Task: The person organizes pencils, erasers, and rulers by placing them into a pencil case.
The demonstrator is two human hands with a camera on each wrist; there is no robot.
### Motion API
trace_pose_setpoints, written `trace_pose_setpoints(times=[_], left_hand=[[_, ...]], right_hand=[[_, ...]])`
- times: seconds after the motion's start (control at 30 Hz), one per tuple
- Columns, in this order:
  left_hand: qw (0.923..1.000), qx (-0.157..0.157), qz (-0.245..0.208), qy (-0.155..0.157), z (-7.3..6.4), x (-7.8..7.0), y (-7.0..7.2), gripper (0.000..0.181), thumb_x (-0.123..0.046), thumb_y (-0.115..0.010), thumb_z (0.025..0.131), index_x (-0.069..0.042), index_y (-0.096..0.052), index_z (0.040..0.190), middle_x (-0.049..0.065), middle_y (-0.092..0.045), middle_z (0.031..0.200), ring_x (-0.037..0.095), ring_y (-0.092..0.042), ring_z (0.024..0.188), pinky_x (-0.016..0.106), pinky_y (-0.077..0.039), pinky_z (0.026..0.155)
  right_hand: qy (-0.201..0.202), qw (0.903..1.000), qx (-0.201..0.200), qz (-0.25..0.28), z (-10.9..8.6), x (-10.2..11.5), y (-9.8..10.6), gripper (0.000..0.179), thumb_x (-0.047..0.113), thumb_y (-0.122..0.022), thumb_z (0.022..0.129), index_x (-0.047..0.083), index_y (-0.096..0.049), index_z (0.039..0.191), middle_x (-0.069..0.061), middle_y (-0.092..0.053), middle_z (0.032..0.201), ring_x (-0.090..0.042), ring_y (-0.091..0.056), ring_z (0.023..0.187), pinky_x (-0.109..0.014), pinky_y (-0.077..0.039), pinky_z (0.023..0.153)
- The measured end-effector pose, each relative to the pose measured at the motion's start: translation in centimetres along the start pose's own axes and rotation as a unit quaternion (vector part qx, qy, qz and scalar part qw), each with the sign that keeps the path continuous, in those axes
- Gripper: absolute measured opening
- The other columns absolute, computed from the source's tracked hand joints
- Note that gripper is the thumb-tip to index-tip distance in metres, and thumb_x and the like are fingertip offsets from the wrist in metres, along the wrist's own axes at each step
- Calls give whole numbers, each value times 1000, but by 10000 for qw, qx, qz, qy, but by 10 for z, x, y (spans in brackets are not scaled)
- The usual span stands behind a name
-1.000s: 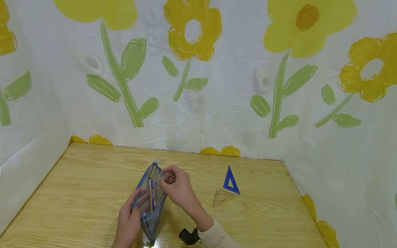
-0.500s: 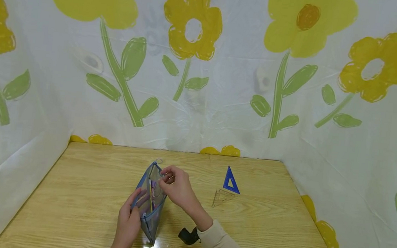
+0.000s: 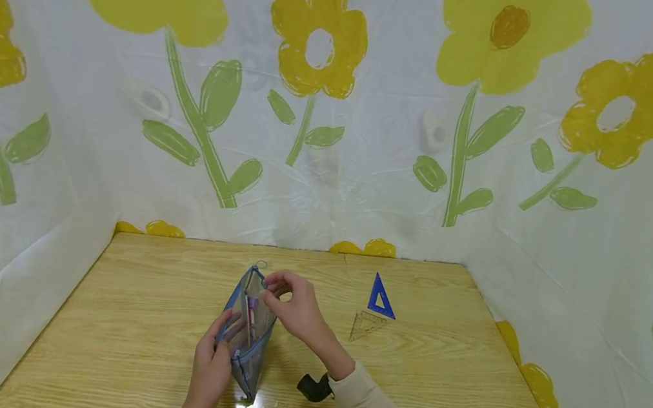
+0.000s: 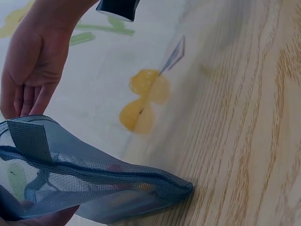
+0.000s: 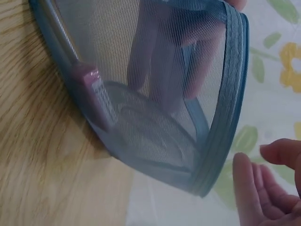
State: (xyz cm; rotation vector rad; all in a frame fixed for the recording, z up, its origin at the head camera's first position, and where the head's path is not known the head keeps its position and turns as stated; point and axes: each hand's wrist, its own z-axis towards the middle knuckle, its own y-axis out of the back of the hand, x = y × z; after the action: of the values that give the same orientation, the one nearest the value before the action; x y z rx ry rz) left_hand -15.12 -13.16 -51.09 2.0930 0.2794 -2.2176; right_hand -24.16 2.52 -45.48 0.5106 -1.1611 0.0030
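A blue-grey mesh pencil case (image 3: 257, 360) stands upright on the table with its zipped top gaping. My left hand (image 3: 210, 365) grips its left side. Through the mesh in the right wrist view show the left fingers (image 5: 160, 61), a pink-purple piece (image 5: 94, 89) and a clear curved piece (image 5: 150, 125) that looks like a protractor. At the case's right rim is my right hand (image 3: 296, 308), its fingers bent loosely. In the right wrist view a gap parts the right thumb (image 5: 280, 151) from the index finger, and nothing shows between them.
To the right on the wooden table (image 3: 440, 376) lie a blue set square (image 3: 380, 303) and a clear one (image 3: 367, 325). A black device (image 3: 315, 388) sits by the right wrist. Flower-printed sheeting (image 3: 362, 194) encloses the table's back and sides.
My right hand has shifted very slightly right, its thumb and index finger a little further apart. A yellow pencil visible in the case earlier shows less now. The left hand stays put.
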Motion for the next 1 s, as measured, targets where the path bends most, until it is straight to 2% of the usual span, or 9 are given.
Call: trace_pose_setpoints(times=[0.2,0.37,0.53,0.67,0.73,0.8,0.93,1.0], left_hand=[[9998,-31,208,2,-2,0,1,57,11,-19,98,10,-26,155,31,-39,154,44,-45,138,20,-50,102],[9997,-41,227,-4,-1,0,0,57,11,-19,98,10,-26,155,30,-40,154,45,-46,138,23,-51,102],[9998,-72,105,-123,-1,-1,-1,56,12,-19,98,11,-26,154,32,-40,152,46,-45,137,19,-52,99],[9999,-67,84,-34,-2,-2,-1,57,11,-19,98,11,-25,155,31,-40,153,46,-44,138,20,-52,100],[9999,-61,70,52,-2,-2,-2,57,11,-19,98,10,-25,155,30,-39,154,44,-44,139,22,-52,101],[9999,-78,82,94,-2,-3,-3,58,11,-19,98,9,-25,155,29,-39,154,43,-44,138,23,-52,102],[9998,-78,123,126,0,-4,-2,57,10,-20,99,9,-26,156,29,-39,154,43,-44,138,26,-52,102],[9998,-65,163,132,0,-4,-2,57,10,-20,99,8,-26,156,29,-39,155,42,-45,138,27,-52,102]], right_hand=[[285,9988,-163,371,-4,-8,7,21,19,-69,97,7,-70,114,-6,-70,99,-14,-65,89,-26,-60,70],[711,9957,-184,572,-11,-17,15,20,9,-68,96,3,-69,115,-10,-72,103,-15,-66,93,-34,-62,77],[931,9934,-99,665,-17,-23,22,20,-3,-65,95,-2,-68,115,-21,-70,103,-16,-66,92,-39,-62,79],[893,9926,-60,826,-24,-29,30,21,-2,-65,95,0,-69,116,-23,-69,104,-15,-67,93,-35,-62,79],[833,9913,-38,1020,-27,-34,36,22,-1,-65,96,0,-69,117,-24,-69,106,-20,-68,96,-32,-62,80],[761,9893,-20,1244,-30,-40,43,23,2,-65,96,-1,-68,119,-25,-69,108,-31,-68,99,-29,-62,82],[652,9866,-57,1494,-35,-52,56,26,5,-67,96,-2,-67,121,-29,-67,111,-28,-68,102,-28,-61,85],[592,9865,-71,1528,-38,-57,63,27,5,-67,96,-3,-66,122,-32,-65,113,-20,-68,102,-27,-61,86]])
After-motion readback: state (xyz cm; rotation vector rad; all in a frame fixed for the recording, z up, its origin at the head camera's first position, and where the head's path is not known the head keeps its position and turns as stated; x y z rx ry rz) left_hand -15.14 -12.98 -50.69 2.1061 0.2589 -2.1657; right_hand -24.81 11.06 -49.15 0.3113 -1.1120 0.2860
